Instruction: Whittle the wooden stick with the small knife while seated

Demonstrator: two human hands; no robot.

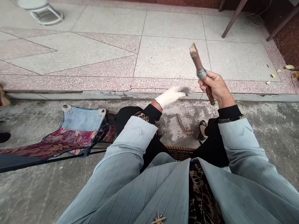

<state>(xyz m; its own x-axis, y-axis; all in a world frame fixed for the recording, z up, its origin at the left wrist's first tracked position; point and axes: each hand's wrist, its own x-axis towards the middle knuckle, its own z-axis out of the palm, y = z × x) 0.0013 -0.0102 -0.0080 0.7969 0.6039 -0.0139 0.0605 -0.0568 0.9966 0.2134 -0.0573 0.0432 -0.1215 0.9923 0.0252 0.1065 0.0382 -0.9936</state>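
**Wooden stick gripped in bare hand**

The right hand (215,87) closes firmly around a wooden stick (195,58) with a metal band (201,74), held upright. The white-gloved left hand (172,96) is loosely open and empty. A bent twig (183,124) lies on the rough concrete floor (263,140), below a ledge of speckled tiles (170,56).

Left hand (172,96), gloved, blurred at the fingertips; wooden stick (195,57) partly hidden by right hand (216,87); folding chair (77,119) cut off at left.

Landmark: tile step edge (149,95). Beyond: free paving for my gloved left hand (173,95). Before: 1 bent twig (184,123), 1 folding chair (79,130).
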